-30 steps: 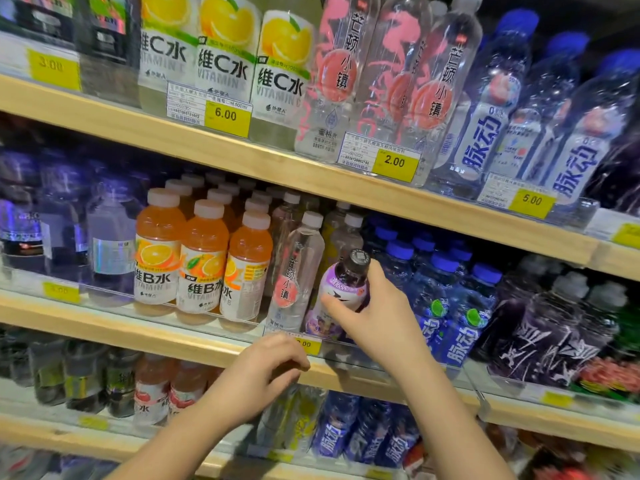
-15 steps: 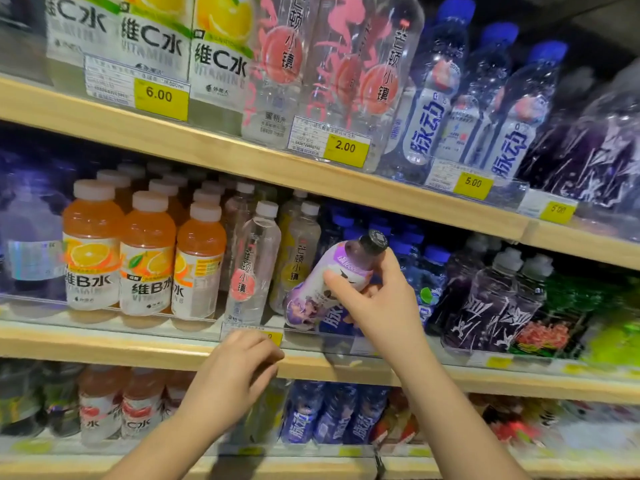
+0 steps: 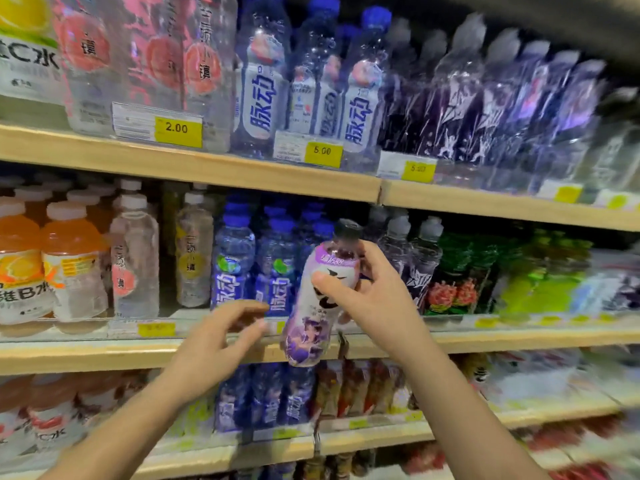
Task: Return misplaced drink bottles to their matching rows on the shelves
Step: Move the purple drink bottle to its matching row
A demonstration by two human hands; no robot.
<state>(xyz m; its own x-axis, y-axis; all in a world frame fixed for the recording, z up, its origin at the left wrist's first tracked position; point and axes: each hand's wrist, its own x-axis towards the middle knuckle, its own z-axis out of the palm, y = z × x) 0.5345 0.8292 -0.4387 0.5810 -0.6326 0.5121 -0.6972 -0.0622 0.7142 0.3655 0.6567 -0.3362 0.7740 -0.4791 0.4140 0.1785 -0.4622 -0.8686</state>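
Note:
My right hand (image 3: 367, 299) grips a purple-labelled bottle (image 3: 311, 327) with a dark cap, held out in front of the middle shelf (image 3: 104, 355) and tilted slightly, clear of the rows. My left hand (image 3: 214, 344) hovers just left of the bottle, fingers loosely spread, holding nothing. Behind the bottle stand blue-capped bottles (image 3: 235, 265) with blue labels. Dark purple bottles (image 3: 422, 261) with grey caps stand to the right on the same shelf.
Orange juice bottles (image 3: 72, 268) and clear bottles (image 3: 135, 261) fill the middle shelf's left. The top shelf (image 3: 242, 174) carries clear, blue and dark purple bottles (image 3: 460, 102) with yellow price tags. Green-labelled bottles (image 3: 460, 271) stand at right. Lower shelves hold more drinks.
My right hand has pulled the purple-labelled bottle out of the clear-bottle row and carried it right, in front of the blue bottles. My left hand left the shelf edge and lifted. The view swung right.

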